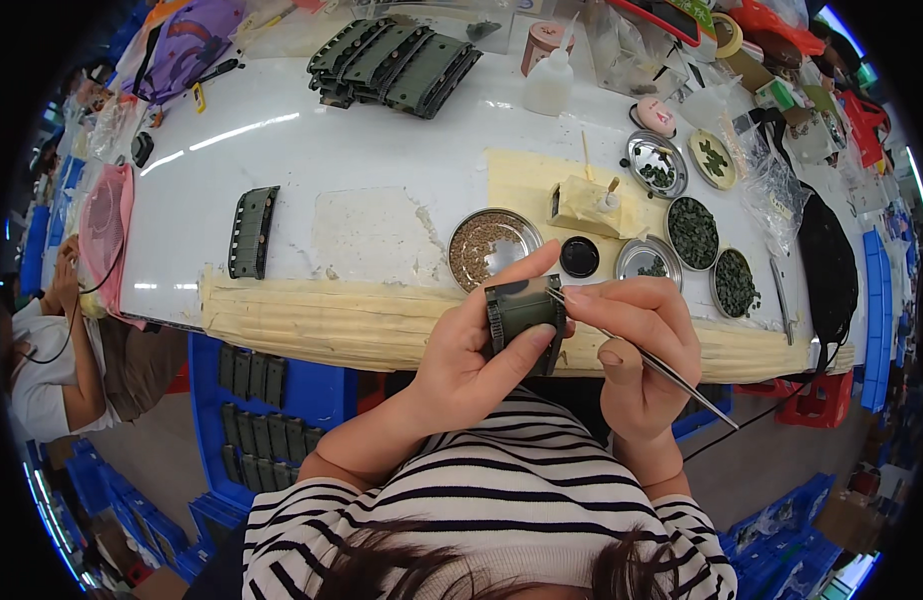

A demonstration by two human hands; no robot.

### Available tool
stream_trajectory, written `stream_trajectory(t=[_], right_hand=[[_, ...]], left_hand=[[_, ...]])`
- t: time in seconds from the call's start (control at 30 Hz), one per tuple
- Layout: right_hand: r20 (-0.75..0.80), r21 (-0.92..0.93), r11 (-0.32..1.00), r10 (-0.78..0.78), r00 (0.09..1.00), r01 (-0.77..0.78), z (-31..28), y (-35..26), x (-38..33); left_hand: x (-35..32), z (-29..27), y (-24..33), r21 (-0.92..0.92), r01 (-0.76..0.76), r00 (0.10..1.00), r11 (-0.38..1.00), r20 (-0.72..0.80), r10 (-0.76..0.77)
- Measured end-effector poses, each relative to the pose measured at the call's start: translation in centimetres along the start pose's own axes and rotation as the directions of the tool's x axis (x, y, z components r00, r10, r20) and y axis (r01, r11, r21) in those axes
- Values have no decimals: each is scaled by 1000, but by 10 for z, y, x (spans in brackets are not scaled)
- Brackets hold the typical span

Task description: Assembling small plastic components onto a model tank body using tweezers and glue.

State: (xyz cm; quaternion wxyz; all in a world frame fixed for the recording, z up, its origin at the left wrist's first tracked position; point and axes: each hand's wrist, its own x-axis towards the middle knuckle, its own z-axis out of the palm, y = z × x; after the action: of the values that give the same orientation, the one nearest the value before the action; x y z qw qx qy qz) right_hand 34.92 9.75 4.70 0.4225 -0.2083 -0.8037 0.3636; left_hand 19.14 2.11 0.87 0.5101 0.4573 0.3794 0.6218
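Observation:
My left hand (460,368) is closed around a dark green curved plastic part (522,312), thumb on its near face and index finger stretched out behind it. A pair of metal tweezers (674,376) is pinched in my right hand (647,325). Their tips meet the part's upper right edge; whether they grip a small piece there is too fine to see. Just beyond the part stands a round metal dish (496,222) with brown granules. Another curved green part (254,232) lies alone on the table to the left.
Stacked green parts (394,66) lie at the back beside a white squeeze bottle (550,84). To the right are a small black lid (579,257), dishes of dark green pieces (694,233) and a second pair of tweezers (783,300). A blue crate (322,392) sits below the padded edge; another person's arm (80,375) is far left.

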Motion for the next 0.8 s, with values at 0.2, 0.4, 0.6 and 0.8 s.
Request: stream_trajectory(t=[0.2, 0.4, 0.6, 0.8], right_hand=[[35, 15, 1000, -10, 999, 9, -3, 2, 3], [31, 19, 1000, -10, 999, 9, -3, 2, 3], [-31, 114, 993, -22, 999, 26, -1, 9, -2], [-3, 63, 997, -38, 999, 38, -2, 8, 0]], left_hand=[[0, -2, 2, -7, 33, 999, 999, 17, -32], [0, -1, 1, -35, 35, 999, 999, 12, -34], [-1, -2, -2, -96, 38, 999, 995, 36, -34], [-1, -2, -3, -93, 36, 999, 995, 30, -33]])
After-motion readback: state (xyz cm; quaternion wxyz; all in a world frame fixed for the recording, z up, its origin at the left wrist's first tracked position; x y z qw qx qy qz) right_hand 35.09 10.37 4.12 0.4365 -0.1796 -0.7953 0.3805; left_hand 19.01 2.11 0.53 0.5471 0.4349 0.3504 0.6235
